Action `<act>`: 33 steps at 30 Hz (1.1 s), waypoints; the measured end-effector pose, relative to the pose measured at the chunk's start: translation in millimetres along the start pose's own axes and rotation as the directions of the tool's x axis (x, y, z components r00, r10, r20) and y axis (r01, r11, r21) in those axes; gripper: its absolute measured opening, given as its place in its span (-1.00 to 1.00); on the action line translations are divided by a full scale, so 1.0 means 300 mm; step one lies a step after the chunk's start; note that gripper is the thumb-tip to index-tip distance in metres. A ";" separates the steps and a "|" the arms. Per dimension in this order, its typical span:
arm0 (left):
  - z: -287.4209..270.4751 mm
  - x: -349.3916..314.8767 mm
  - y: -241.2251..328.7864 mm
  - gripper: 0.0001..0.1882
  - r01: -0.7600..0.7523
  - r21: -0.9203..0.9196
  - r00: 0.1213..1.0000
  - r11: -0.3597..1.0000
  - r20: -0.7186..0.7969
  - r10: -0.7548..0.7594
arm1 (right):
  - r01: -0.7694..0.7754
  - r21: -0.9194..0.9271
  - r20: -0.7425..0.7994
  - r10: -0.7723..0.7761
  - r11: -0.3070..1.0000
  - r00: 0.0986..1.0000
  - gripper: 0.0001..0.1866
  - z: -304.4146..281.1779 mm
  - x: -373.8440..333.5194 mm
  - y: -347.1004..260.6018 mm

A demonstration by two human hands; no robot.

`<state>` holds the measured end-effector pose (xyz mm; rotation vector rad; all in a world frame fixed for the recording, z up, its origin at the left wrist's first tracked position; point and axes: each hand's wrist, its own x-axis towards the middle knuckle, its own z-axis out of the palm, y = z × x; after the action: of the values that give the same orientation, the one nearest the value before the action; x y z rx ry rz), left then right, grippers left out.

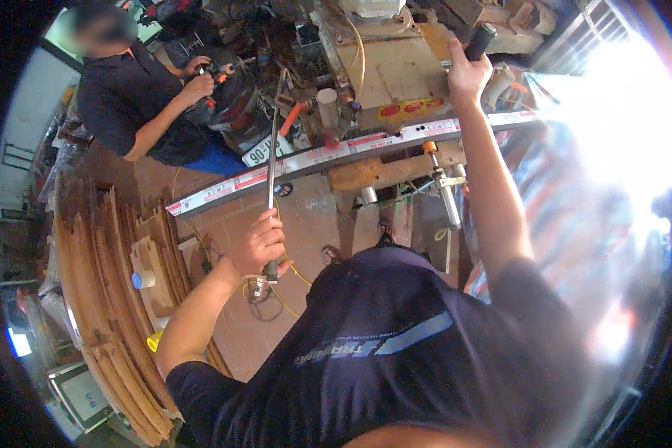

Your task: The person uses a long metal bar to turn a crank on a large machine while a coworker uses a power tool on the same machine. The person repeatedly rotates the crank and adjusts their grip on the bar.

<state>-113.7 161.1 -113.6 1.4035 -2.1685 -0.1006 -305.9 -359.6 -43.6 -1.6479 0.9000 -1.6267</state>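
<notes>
My left hand [261, 243] is closed around the lower end of a long thin metal rod [273, 157], whose dark grip shows below the fingers. The rod slants up past the near side of a long metal bar [239, 181] covered in red-and-white printed film. Farther right, my right hand [468, 75] wraps round a black cylindrical handle [481, 41] beside a beige machine [392, 63]. What that handle joins is hidden behind the hand. The bar lies across the machine's front, under my right forearm.
A co-worker [145, 97] at the upper left holds a tool with orange parts. Wooden boards [104, 276] stand at left, near a yellow roll [155, 340]. A metal cylinder [446, 198] hangs under the bar. A cable [265, 306] lies on the tiled floor; striped sheeting [552, 201] is at right.
</notes>
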 end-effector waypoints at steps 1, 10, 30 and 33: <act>-0.027 0.021 -0.002 -0.63 0.011 -0.018 1.000 1.000 -0.021 -0.011 | -0.026 0.010 0.006 0.026 1.000 1.000 -0.67 0.004 0.009 -0.012; -0.271 0.193 -0.050 -0.53 0.139 -0.176 0.959 0.974 -0.221 -0.177 | -0.041 0.065 0.047 0.038 0.997 0.998 -0.66 0.004 0.028 -0.113; -0.389 0.355 -0.275 -0.13 -0.204 -0.541 0.748 0.816 -0.624 -0.227 | -0.050 0.163 0.006 0.050 0.985 0.999 -0.67 0.024 0.081 -0.187; -0.417 0.368 -0.238 -0.16 -0.148 -0.489 0.727 0.860 -0.643 -0.241 | -0.118 0.080 0.015 0.117 0.990 0.993 -0.66 0.021 0.079 -0.192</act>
<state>-28.3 61.9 12.1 0.9604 -1.3344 -0.1363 -297.8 -347.3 17.3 -1.5177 0.8972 -1.5532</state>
